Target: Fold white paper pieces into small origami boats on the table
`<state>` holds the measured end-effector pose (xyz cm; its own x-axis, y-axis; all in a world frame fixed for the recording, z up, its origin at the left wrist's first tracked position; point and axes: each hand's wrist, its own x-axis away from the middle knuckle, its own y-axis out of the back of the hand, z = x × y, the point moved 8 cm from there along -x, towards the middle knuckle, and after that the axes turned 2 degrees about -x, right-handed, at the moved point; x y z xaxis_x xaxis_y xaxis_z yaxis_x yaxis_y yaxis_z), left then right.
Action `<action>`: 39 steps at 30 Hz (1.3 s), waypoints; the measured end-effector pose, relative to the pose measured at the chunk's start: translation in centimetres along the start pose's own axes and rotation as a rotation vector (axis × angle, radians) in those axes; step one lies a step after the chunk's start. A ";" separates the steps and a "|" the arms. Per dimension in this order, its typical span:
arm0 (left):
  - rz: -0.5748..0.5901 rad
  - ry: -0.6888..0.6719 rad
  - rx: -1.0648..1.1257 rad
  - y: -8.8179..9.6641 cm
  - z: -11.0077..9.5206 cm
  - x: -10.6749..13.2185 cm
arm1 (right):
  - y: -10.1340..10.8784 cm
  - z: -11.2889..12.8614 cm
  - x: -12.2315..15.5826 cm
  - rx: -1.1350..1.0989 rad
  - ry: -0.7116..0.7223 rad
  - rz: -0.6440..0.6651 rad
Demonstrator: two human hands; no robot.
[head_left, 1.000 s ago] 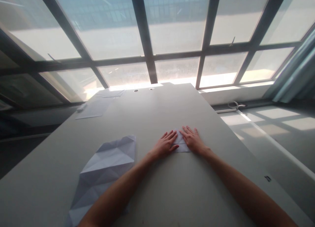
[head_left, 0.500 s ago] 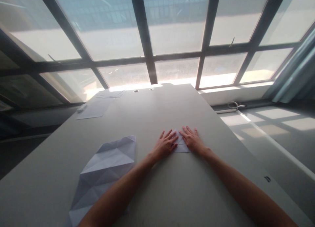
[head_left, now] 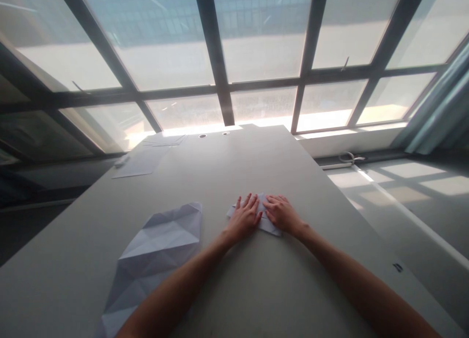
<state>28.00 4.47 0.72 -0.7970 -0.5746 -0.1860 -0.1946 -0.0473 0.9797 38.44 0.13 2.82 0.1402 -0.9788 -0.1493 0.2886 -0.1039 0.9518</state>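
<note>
A small folded white paper lies on the white table, partly covered by both hands. My left hand rests flat on its left part, fingers spread and pointing away from me. My right hand is at the right side of the paper, its fingers bent and drawn together against it, with the thumb near the middle of the fold. One corner of the paper sticks out left of my left hand. To the left lies a larger creased white sheet, partly hidden behind my left forearm.
Flat white sheets lie at the table's far left, with a small whitish object beside them. Two round holes are near the far edge of the table. A dark mark is at the right. Windows stand beyond.
The folded paper has turned, so a corner now shows on the left and its near edge slants down to the right. My right hand's fingers have drawn in from lying spread.
</note>
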 end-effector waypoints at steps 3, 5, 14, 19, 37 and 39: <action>0.020 0.023 0.019 -0.6 0.3 0.0 | 0.4 0.5 0.1 0.022 0.008 -0.021; 0.033 0.019 0.030 -0.8 0.3 0.0 | 0.3 0.3 0.0 0.024 -0.014 -0.034; 0.039 -0.025 0.051 -0.9 -0.1 -0.1 | -0.8 -2.9 -0.8 0.083 -0.210 -0.062; 0.045 -0.047 0.072 -0.6 -0.2 -0.2 | -1.6 -3.7 -1.0 0.075 -0.244 -0.044; 0.030 0.113 0.040 -1.1 1.6 -0.2 | -2.8 -0.7 0.0 0.040 -0.070 0.010; 0.022 0.204 0.026 -1.0 2.9 -0.1 | -2.7 -0.7 0.1 0.047 -0.080 0.003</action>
<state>26.66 6.94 -0.44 -0.6692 -0.7292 -0.1431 -0.1951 -0.0134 0.9807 38.35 0.47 0.00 0.0648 -0.9899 -0.1260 0.2428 -0.1069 0.9642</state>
